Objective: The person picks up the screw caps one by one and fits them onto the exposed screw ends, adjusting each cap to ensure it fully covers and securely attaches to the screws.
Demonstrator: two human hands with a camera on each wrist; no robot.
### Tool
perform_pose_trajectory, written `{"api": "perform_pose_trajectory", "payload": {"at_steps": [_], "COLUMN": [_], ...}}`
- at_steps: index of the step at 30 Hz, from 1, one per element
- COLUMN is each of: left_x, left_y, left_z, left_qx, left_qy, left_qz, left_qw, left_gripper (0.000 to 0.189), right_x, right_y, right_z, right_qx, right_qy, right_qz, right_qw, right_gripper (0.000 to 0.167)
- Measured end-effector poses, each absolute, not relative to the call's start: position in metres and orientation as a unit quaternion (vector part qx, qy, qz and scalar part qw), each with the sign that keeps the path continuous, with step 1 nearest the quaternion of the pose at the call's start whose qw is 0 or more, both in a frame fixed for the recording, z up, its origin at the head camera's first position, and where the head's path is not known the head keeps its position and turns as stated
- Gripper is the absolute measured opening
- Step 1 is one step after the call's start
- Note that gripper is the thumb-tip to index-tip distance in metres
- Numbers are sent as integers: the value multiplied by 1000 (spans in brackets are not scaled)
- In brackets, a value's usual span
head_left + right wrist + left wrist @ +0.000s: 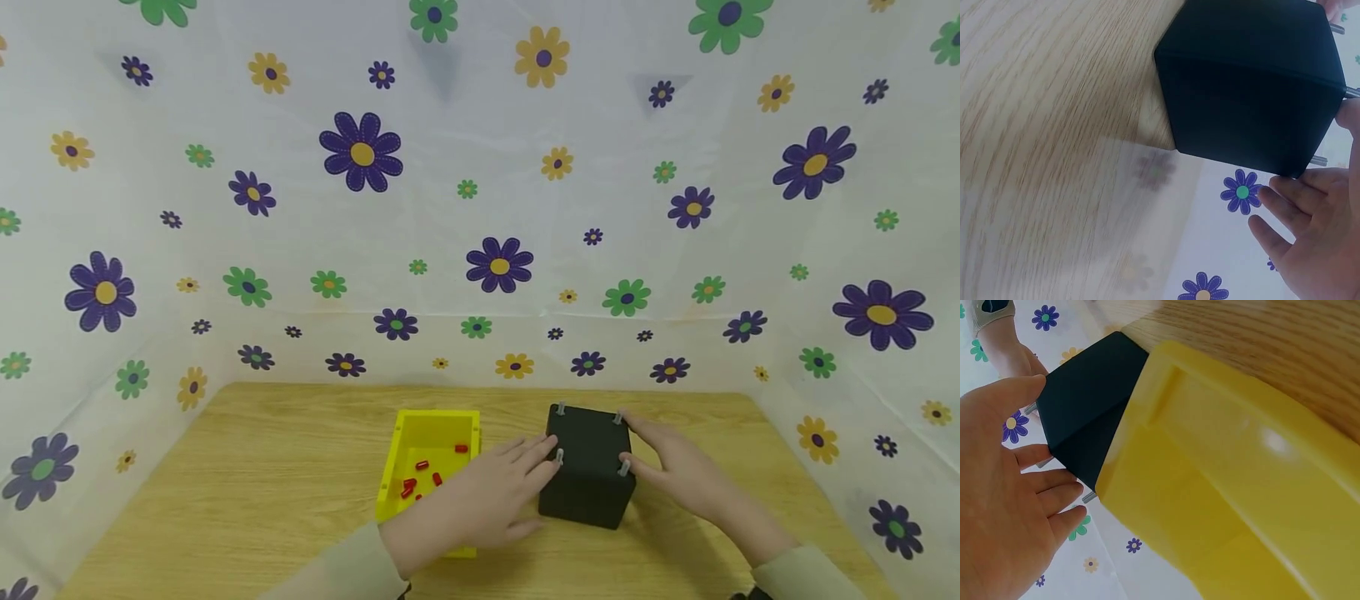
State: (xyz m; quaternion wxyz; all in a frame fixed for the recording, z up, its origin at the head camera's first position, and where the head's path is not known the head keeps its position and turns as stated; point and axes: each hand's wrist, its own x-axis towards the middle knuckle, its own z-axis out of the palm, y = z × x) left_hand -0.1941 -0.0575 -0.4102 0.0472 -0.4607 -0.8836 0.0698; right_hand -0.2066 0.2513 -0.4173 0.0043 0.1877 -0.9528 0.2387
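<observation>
A black box (585, 492) stands on the wooden table, with several short grey metal pegs (624, 468) sticking up at its top corners. My left hand (495, 487) reaches over the yellow bin, palm down. Its fingertips touch the top left edge of the box beside a peg. From the other side my right hand (686, 471) touches the right edge, thumb and forefinger spread along it near two pegs. In the right wrist view the other fingers (1285, 209) lie loosely beside the box. Neither hand curls round it.
Left of the box is an open yellow bin (438, 417), partly hidden by my left forearm. Several small red cylinders (422, 465) lie scattered inside. A white flower-print sheet (442, 225) hangs behind the wooden table (247, 492) and at both sides.
</observation>
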Motion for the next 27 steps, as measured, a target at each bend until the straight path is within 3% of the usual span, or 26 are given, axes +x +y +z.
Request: {"api": "perform_pose_trajectory", "payload": {"at_steps": [27], "left_x": [-192], "left_y": [-91], "left_z": [-412], "left_qx": [-472], "left_qy": [-879], "left_qz": [39], "left_qw": [59], "left_gripper": [64], "right_x": [-209], "right_y": [231], "right_z": [-419], "right_qx": [222], "right_qy": [-938], "right_qz": [265], "right_qw": [-32], "right_gripper": [75]}}
